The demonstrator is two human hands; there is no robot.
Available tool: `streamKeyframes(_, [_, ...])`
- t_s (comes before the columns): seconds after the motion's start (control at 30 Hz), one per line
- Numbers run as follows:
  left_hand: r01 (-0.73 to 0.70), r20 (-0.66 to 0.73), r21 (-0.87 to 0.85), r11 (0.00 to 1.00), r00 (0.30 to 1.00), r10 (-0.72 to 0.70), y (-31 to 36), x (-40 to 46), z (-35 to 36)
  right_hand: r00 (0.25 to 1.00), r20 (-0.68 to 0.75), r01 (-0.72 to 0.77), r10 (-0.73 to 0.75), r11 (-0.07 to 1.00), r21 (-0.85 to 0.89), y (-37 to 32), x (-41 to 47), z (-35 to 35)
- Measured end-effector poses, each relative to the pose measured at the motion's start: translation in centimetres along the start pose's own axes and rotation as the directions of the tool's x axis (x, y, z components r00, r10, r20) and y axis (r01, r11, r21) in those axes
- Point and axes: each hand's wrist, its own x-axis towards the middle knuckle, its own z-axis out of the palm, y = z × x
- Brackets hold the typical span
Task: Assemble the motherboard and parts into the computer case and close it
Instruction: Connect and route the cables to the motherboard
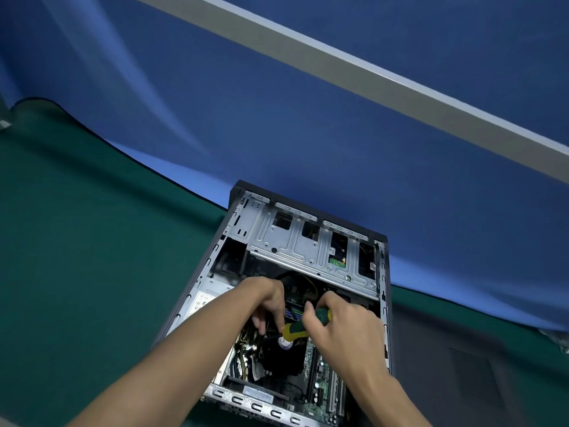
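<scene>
1. A dark green mat covers the work surface, and a blue fabric backdrop rises behind it, crossed by a pale grey diagonal bar.
2. The open black and silver metal computer case lies on its side on the green mat, its far end against the blue backdrop; its near end is cut off by the bottom edge of the view.
3. A dark grey flat panel lies on the mat just right of the case; its details are hard to make out.
4. Inside the case, a silver drive cage spans the far part, and the green motherboard lies in the near part, partly hidden by both forearms.
5. A silver power supply with a white label sits by the left wall, partly covered by the left forearm.
6. The right hand reaches in from the lower right, fingers curled round the yellow and green handle of a screwdriver, which slants down to the left; its tip is hidden.
7. The left hand reaches in from the lower left, its fingers bent down over the round black cooler fan beside the screwdriver's lower end; whether they pinch anything cannot be told.
</scene>
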Motion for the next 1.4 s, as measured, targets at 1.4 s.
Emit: streamKeyframes(1.4, [-0.030, -0.029, 0.076, 0.997, 0.999, 0.032, -0.2, -0.6, 0.2, 0.941, 0.297, 0.196, -0.164, 0.978, -0.079, -3.2, 0.5, -3.1])
